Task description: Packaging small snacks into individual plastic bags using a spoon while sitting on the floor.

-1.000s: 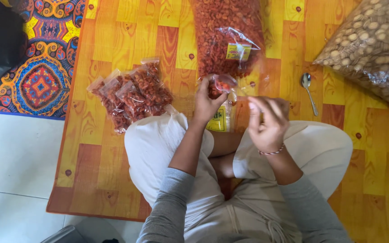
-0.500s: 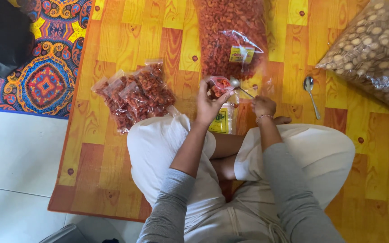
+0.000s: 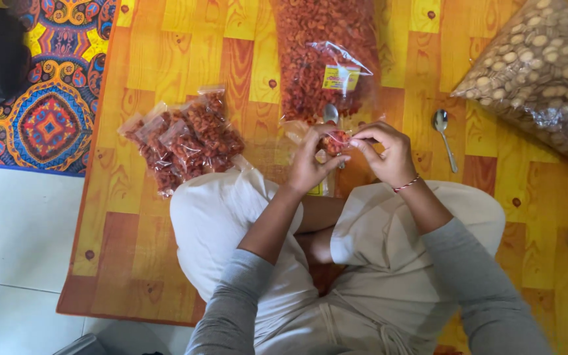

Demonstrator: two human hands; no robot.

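Sitting cross-legged on an orange wood-pattern mat (image 3: pixel 165 59), the person is seen from above with both hands raised before the knees. A small clear bag of reddish snack (image 3: pixel 334 141) is held between them: the left hand (image 3: pixel 310 164) is clenched around its lower part, and the right hand (image 3: pixel 384 152) is pinching its top edge with thumb and fingertips. The handle of a metal spoon (image 3: pixel 331 113) is seen just above the small bag, at the mouth of the large open sack of red snack (image 3: pixel 320 52); whether it touches the bag cannot be told.

Risks noted: pieces could be spilled onto the lap if the pinch at the top slips while the bag is full; the open sack lies just beyond the hands and could be knocked by a forward reach.

Room noted: a pile of filled small bags (image 3: pixel 182 138) lies near the left knee, a second spoon (image 3: pixel 443 135) to the right, and a large sack of pale round pieces (image 3: pixel 540 72) at the far right. Bare mat is left between pile and sack, and white floor (image 3: pixel 14 250) beyond the mat's left edge
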